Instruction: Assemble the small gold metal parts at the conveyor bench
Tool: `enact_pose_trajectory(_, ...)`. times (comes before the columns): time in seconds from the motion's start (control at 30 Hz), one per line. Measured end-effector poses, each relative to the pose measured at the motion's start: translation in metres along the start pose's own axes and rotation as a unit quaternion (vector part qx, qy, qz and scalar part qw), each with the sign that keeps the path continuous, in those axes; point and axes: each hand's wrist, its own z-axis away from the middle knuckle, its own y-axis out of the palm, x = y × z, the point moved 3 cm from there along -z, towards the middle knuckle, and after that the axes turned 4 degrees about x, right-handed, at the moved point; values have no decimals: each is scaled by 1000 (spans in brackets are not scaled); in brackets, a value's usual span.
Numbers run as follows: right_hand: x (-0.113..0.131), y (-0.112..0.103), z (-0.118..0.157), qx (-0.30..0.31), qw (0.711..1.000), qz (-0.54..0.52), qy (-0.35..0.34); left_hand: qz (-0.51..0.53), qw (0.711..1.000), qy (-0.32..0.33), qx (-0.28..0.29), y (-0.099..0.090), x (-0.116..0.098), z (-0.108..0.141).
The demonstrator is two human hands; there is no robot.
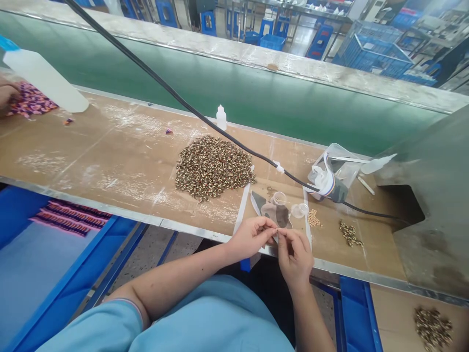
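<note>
My left hand and my right hand meet at the bench's front edge, thumb and forefinger of each pinched together. What lies between the fingertips is too small to make out. Just beyond them are a dark grey patterned sheet and two small clear round dishes, one behind the sheet and one to its right. A big pile of small gold-and-dark pieces lies left of the sheet. Right of my hands sit small beige beads and a little group of gold-and-dark pieces.
A black cable crosses above the bench. A small white bottle stands behind the pile. Clear container at right; large white bottle at left, near another person's hand. Blue tray below left.
</note>
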Motion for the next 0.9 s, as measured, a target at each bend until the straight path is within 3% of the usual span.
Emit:
enact_pose_trajectory(0.27,0,-1,2,-4,1000,-13,0,-68,996,51,9,1,-5,3)
enact_pose_trajectory(0.47,-1,-5,-3,1,1000,-13,3,-65,997,42,28,-1,-7,2)
enact_pose_trajectory(0.7,-6,-6,-7,60,997,15,-43,-105,993,28,37,-1,-6,1)
enact_pose_trajectory(0.9,-10,-7,-6,83,996,9,-43,-93,995,2,40,-1,-6,1)
